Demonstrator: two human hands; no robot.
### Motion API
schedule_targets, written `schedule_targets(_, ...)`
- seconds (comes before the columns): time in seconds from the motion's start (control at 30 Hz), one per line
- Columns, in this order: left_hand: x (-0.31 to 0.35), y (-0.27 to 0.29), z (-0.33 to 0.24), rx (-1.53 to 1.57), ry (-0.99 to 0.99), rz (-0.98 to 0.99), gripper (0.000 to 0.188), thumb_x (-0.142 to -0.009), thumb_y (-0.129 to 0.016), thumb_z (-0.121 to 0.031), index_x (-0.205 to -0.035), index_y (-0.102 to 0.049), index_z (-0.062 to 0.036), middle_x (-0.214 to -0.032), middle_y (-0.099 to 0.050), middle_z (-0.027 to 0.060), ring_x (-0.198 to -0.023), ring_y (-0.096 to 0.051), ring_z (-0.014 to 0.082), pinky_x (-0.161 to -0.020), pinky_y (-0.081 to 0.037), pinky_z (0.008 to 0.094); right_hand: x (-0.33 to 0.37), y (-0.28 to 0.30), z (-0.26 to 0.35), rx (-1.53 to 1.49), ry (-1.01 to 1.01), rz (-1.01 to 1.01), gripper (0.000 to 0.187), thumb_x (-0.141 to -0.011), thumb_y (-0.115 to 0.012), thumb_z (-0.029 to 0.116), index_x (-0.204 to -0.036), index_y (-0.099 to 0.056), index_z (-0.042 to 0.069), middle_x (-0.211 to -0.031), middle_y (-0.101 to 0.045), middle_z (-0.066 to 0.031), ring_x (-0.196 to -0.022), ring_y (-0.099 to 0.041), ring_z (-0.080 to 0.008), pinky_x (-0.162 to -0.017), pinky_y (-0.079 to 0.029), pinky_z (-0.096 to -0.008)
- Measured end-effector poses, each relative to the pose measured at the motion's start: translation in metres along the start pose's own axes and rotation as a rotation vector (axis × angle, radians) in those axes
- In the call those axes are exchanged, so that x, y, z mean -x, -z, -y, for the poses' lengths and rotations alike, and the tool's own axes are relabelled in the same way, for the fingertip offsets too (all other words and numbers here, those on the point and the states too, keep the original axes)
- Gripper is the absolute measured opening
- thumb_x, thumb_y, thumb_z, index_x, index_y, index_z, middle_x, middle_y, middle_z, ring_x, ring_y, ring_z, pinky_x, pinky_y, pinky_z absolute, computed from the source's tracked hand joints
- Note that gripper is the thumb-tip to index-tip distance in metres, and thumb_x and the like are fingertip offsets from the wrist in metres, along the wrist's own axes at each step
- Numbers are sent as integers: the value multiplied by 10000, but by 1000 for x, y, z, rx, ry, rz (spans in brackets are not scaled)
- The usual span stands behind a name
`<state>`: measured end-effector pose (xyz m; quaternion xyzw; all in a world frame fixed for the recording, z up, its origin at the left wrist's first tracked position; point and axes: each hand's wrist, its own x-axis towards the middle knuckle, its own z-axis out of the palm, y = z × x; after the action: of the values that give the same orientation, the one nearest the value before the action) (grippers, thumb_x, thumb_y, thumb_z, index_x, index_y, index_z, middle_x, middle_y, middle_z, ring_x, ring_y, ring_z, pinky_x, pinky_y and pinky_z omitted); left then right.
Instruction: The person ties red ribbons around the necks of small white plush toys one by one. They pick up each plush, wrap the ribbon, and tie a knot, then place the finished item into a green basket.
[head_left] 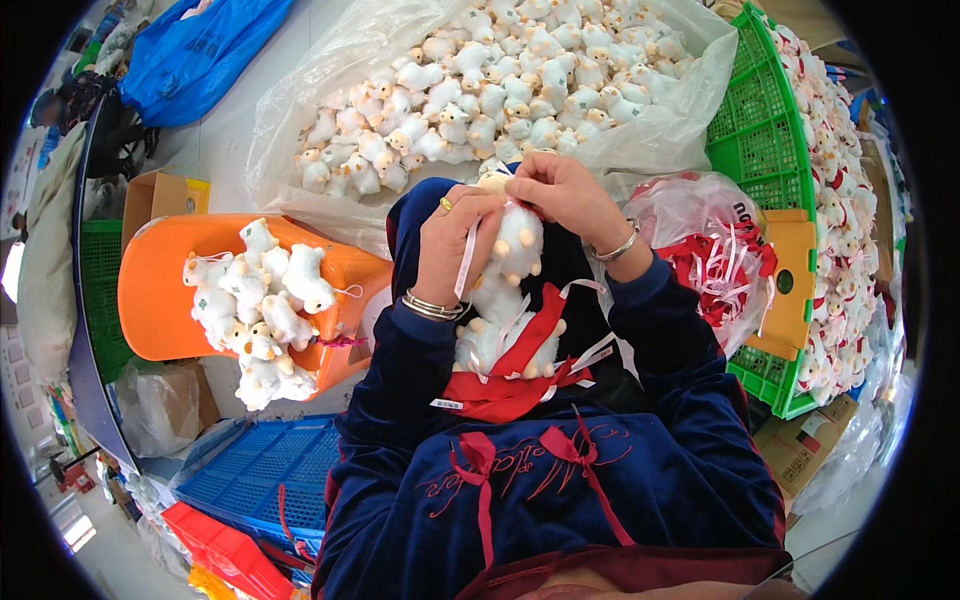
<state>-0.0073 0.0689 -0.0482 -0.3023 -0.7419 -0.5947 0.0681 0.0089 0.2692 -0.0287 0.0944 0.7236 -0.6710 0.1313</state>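
Above my lap, a small white plush sheep (pixel 517 245) with tan feet is held between my two hands. My left hand (pixel 452 240), a ring on one finger, is closed around the toy's head and neck side; a thin pale ribbon (pixel 467 258) hangs down beside it. Fingertips of my right hand (pixel 572 198) pinch at the toy's neck, where a bit of red shows. What exactly they grip there is hidden. On my lap lie more white plush toys (pixel 482 345) and several red fabric strips (pixel 535 335) with white ribbon ends.
A large clear plastic bag (pixel 285 110) of plush sheep spreads ahead. An orange chair (pixel 150 290) at left bears several more. To the right are a bag of red strips (pixel 715 260) and a green crate (pixel 757 115) beside many red-trimmed toys. A blue crate (pixel 265 465) stands lower left.
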Motion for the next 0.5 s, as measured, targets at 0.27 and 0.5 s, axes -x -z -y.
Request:
schedule_targets(0.27,1,0,1,12,-4,2,174,-864,-728,59,-1004,-687,-34,-959,-707,116,-859,-697,260,-761,-555,314,6,6,12,-46,326,-90,210,-957,-631,65,-1167,-646,74,-1110,-663,-29,-669,-514,-36,-604,-435,-205)
schedule_targets(0.5,1,1,-1,17,30,35,174,-877,-714,72,-1016,-704,-30,-978,-696,100,-886,-666,214,-785,-524,293,1,8,23,532,479,72,200,-902,-681,118,-1079,-641,33,-892,-689,-116,-685,-618,-242,-650,-503,-350)
